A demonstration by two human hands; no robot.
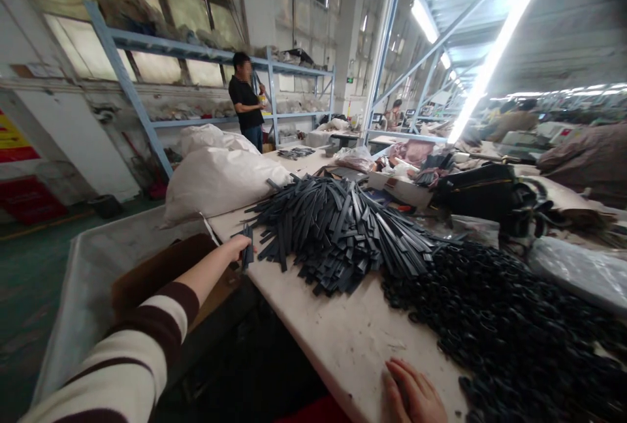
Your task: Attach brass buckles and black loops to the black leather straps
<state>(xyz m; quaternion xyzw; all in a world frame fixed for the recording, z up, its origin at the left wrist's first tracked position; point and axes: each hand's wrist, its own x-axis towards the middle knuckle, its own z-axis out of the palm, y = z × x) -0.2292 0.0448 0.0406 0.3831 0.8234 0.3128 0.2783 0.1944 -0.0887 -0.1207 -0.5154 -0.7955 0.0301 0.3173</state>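
At the table's left edge, my left hand (237,248) grips a small bunch of dark flat strips (248,250), which stand roughly upright in the fingers. Just beyond it spreads a large heap of the same dark strips (333,227), fanned out over the pale table (337,331). My right hand (416,391) lies at the near edge with its fingers stretched out on the tabletop, and I see nothing in it. To its right is a broad pile of small black ring-like pieces (509,325).
A white sack (220,172) bulges behind the left edge, above a grey bin (83,292) and a cardboard box (161,273). Right of the strips lie a black bag (475,194) and a plastic-wrapped bundle (582,266). A person (247,103) stands by the blue shelving (196,54).
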